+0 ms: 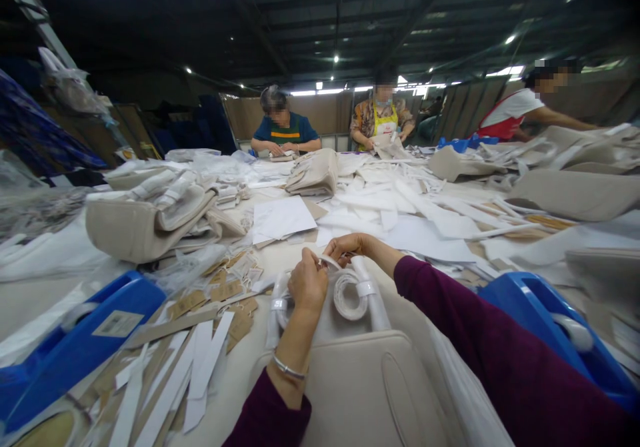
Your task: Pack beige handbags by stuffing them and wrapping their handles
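A beige handbag [360,387] lies in front of me, its far side lined with white wrapping. My left hand [309,281] is closed above its far edge, gripping one end of a pale strap [331,260]. Beyond and to the right, my right hand [346,247] has its fingers bent round the other end of that strap; the fingertips are partly hidden. Just below the right hand sits a rolled white foam strip [349,297], held by clear tape to a wrapped handle [371,290]. Another wrapped handle [277,307] stands left of my left wrist.
Blue tape dispensers stand at left [95,340] and right [555,330]. Paper strips [195,367] and brown tags [227,287] lie at left. A stuffed beige bag [135,223] and white sheets [283,219] are farther back. Three people [285,130] work across the table.
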Tool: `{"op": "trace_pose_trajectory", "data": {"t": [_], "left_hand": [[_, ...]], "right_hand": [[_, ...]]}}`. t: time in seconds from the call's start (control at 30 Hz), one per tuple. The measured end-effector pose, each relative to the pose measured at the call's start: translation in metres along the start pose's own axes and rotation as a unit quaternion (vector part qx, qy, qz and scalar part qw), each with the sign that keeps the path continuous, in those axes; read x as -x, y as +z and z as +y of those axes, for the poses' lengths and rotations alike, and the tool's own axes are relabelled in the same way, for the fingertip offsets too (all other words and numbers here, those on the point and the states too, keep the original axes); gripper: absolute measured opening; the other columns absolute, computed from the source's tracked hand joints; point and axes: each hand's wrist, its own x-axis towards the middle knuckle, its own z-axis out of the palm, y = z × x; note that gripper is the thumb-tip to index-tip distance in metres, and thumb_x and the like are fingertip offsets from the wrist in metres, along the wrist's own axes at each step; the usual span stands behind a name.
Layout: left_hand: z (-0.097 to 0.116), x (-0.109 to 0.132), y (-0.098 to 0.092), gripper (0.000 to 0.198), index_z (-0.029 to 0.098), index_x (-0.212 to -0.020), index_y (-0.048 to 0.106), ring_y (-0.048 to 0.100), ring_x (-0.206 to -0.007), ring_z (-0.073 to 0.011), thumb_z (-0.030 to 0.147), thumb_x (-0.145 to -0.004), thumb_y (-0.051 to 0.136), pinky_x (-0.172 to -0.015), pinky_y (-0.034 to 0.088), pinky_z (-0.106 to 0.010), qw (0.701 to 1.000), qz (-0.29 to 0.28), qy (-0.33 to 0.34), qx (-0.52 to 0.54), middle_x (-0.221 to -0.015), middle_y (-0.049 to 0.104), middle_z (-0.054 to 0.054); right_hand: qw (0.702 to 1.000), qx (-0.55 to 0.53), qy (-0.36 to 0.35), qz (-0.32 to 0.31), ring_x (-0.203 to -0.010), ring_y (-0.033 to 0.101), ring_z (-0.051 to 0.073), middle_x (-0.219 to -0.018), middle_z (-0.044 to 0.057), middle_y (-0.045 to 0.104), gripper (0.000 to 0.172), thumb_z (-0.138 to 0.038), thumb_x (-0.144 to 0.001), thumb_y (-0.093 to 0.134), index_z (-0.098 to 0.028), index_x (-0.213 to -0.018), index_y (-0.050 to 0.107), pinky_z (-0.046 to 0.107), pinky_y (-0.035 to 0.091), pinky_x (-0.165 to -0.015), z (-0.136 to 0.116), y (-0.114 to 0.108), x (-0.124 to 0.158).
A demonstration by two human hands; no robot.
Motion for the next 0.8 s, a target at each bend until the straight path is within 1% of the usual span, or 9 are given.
{"op": "trace_pose_trajectory", "data": {"t": [0.13,0.2,0.23,0.3,0.37,0.47,0.6,0.73,0.8], "left_hand": [[-0.003,-0.002,0.001,0.013,0.025,-0.087,0.046,0.063,-0.081,-0.0240,0.019,-0.079,0.054,-0.063,0.037,-0.030,0.999,0.024,0.005,0.026,-0.081,0.066,-0.003],[-0.006,-0.005,0.003,0.016,0.024,-0.085,0.045,0.061,-0.075,-0.0208,0.013,-0.075,0.051,-0.063,0.038,-0.028,0.995,0.051,0.014,0.082,-0.075,0.063,-0.001],[-0.008,-0.007,0.004,0.017,0.024,-0.084,0.044,0.060,-0.071,-0.0188,0.012,-0.074,0.051,-0.063,0.038,-0.027,0.989,0.064,0.022,0.129,-0.071,0.061,0.001],[-0.012,-0.011,0.008,0.018,0.023,-0.083,0.043,0.057,-0.063,-0.0152,0.013,-0.071,0.053,-0.063,0.040,-0.025,0.964,0.082,0.044,0.251,-0.064,0.057,0.004],[-0.015,-0.015,0.011,0.019,0.022,-0.083,0.043,0.056,-0.059,-0.0130,0.016,-0.069,0.056,-0.062,0.042,-0.024,0.922,0.083,0.063,0.373,-0.061,0.055,0.006],[-0.015,-0.018,0.014,0.022,0.020,-0.082,0.044,0.057,-0.058,-0.0117,0.020,-0.066,0.060,-0.062,0.045,-0.023,0.867,0.071,0.069,0.488,-0.061,0.056,0.006],[-0.013,-0.018,0.013,0.023,0.019,-0.081,0.045,0.060,-0.058,-0.0115,0.022,-0.066,0.062,-0.064,0.049,-0.025,0.835,0.058,0.065,0.543,-0.061,0.057,0.006],[-0.012,-0.018,0.013,0.025,0.019,-0.081,0.046,0.060,-0.059,-0.0110,0.023,-0.065,0.065,-0.065,0.050,-0.025,0.824,0.051,0.063,0.560,-0.064,0.056,0.006],[-0.012,-0.019,0.013,0.026,0.018,-0.079,0.047,0.059,-0.060,-0.0107,0.024,-0.063,0.067,-0.066,0.050,-0.026,0.823,0.051,0.059,0.563,-0.066,0.055,0.005]], "right_hand": [[1.000,-0.006,0.015,0.005,-0.042,0.041,0.004,-0.052,-0.003,0.055,0.025,-0.018,-0.061,0.072,-0.007,-0.083,0.068,0.014,0.031,-0.040,-0.003,-0.004,0.008],[1.000,-0.013,0.016,0.022,-0.044,0.044,0.005,-0.056,-0.002,0.056,0.028,-0.022,-0.064,0.075,-0.007,-0.086,0.068,0.014,0.033,-0.040,-0.006,-0.009,0.017],[0.999,-0.018,0.010,0.034,-0.045,0.045,0.004,-0.059,-0.001,0.059,0.029,-0.024,-0.065,0.077,-0.007,-0.087,0.068,0.014,0.034,-0.041,-0.008,-0.012,0.022],[0.998,-0.034,-0.014,0.057,-0.049,0.048,0.004,-0.071,0.002,0.064,0.033,-0.029,-0.067,0.078,-0.009,-0.091,0.068,0.015,0.038,-0.045,-0.011,-0.016,0.034],[0.995,-0.054,-0.045,0.075,-0.054,0.050,0.004,-0.081,0.003,0.066,0.034,-0.031,-0.067,0.079,-0.010,-0.093,0.068,0.016,0.042,-0.050,-0.013,-0.017,0.044],[0.988,-0.087,-0.083,0.093,-0.062,0.056,0.007,-0.084,0.004,0.067,0.034,-0.031,-0.064,0.082,-0.011,-0.088,0.068,0.018,0.046,-0.058,-0.010,-0.016,0.051],[0.979,-0.128,-0.119,0.105,-0.072,0.061,0.011,-0.085,0.006,0.068,0.033,-0.030,-0.063,0.083,-0.010,-0.085,0.070,0.021,0.050,-0.068,-0.002,-0.010,0.048],[0.975,-0.149,-0.133,0.096,-0.085,0.064,0.015,-0.093,0.009,0.069,0.036,-0.020,-0.059,0.085,-0.009,-0.090,0.070,0.025,0.050,-0.080,-0.003,0.000,0.041],[0.976,-0.145,-0.140,0.086,-0.088,0.064,0.016,-0.095,0.010,0.069,0.040,-0.018,-0.055,0.086,-0.009,-0.091,0.070,0.027,0.049,-0.082,-0.006,0.007,0.037]]}}
